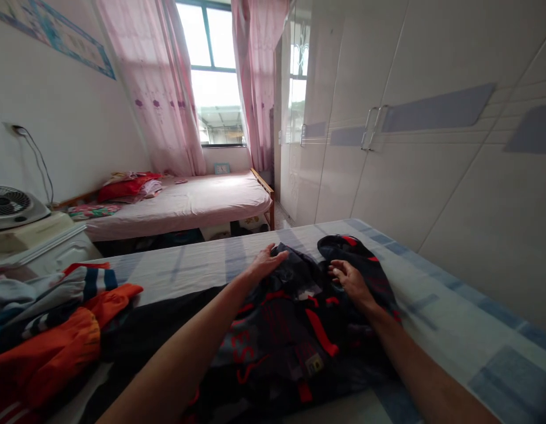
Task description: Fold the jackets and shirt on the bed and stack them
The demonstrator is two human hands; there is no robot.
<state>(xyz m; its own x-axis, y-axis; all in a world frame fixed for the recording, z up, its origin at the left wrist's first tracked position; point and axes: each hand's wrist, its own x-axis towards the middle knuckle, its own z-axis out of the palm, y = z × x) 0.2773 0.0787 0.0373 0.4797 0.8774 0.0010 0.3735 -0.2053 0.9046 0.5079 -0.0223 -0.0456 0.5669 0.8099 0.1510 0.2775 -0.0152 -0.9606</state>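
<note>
The dark garment (277, 330) with red trim lies at six o'clock on the checked mattress (445, 341); the left hand (268, 263) is at its eleven o'clock, thumb and fingers apart; the right hand (347, 279), at its one o'clock, has curled fingers, though I cannot tell whether they pinch cloth; orange clothing (61, 347) lies at eight o'clock.

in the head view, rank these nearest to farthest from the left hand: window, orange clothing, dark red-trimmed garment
From the left hand:
1. Dark red-trimmed garment: right at the hand, on the near bed.
2. Orange clothing: off to the left, in the clothes pile.
3. Window: farthest, ahead across the room.
</note>
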